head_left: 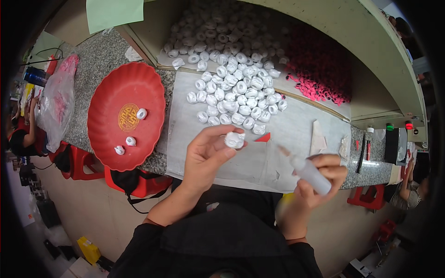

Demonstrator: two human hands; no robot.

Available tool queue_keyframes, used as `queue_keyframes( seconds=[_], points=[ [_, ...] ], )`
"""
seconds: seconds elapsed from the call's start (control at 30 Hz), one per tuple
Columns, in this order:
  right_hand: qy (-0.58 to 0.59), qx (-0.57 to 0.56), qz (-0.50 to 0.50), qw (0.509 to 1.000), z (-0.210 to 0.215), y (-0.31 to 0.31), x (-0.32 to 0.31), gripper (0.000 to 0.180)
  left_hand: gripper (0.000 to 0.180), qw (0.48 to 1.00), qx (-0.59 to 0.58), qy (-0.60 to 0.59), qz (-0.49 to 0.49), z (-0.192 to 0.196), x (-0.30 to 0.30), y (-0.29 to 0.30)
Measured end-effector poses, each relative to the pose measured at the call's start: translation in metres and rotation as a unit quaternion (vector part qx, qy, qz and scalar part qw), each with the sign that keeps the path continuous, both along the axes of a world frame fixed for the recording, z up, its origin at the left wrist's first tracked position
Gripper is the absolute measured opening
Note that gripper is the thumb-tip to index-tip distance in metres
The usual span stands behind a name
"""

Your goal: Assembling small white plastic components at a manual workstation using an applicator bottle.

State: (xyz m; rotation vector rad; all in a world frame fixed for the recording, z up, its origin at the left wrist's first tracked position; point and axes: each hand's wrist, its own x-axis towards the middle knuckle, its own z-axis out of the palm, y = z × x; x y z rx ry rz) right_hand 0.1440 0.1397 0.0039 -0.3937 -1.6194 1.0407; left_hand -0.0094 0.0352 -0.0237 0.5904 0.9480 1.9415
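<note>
My left hand [206, 155] holds a small white ring-shaped piece [234, 139] between thumb and fingertips, above the white sheet on the counter. My right hand [320, 180] grips a translucent squeeze bottle [309, 172] whose thin nozzle points up-left toward that piece, a short gap away. Beyond my hands lies a big heap of the same white pieces [234, 88], running back into a shelf opening. At the left stands a red scalloped plate [104, 134] with three white pieces in it.
A pile of small pink-red parts [320, 78] lies at the back right. A small red triangle [264, 137] sits on the sheet. A clear plastic bag [58, 102] lies far left. Red stools stand under the granite counter [95, 60]. Other people sit at both sides.
</note>
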Motion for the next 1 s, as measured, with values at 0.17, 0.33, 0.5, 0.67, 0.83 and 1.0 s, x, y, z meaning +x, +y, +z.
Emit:
queue_keyframes(
  seconds=[0.17, 0.33, 0.5, 0.67, 0.83, 1.0],
  points=[
    [-0.144, -0.213, 0.062, 0.964, -0.014, 0.071, -0.006, 0.033, 0.036, 0.999, 0.004, -0.008, 0.036, 0.001, -0.01, 0.002],
    [-0.302, -0.163, -0.037, 0.938, -0.039, 0.131, -0.049, 0.025, 0.034, 0.999, 0.004, 0.025, 0.031, 0.001, -0.009, 0.003],
    [-0.483, 0.101, -0.227, 0.84, -0.045, 0.139, -0.081, 0.023, 0.035, 0.997, -0.03, 0.041, 0.054, -0.001, -0.005, 0.007],
    [-0.472, 0.091, -0.23, 0.846, -0.046, 0.137, -0.083, 0.025, 0.035, 0.998, -0.029, 0.041, 0.049, -0.001, -0.006, 0.007],
    [-0.27, -0.136, -0.035, 0.953, 0.001, 0.091, -0.055, 0.008, 0.034, 0.998, -0.017, 0.044, 0.035, -0.002, -0.007, 0.002],
    [-0.113, -0.301, 0.155, 0.934, 0.014, 0.016, -0.03, 0.009, 0.03, 0.99, -0.003, 0.139, 0.034, 0.0, -0.004, 0.001]
  ],
)
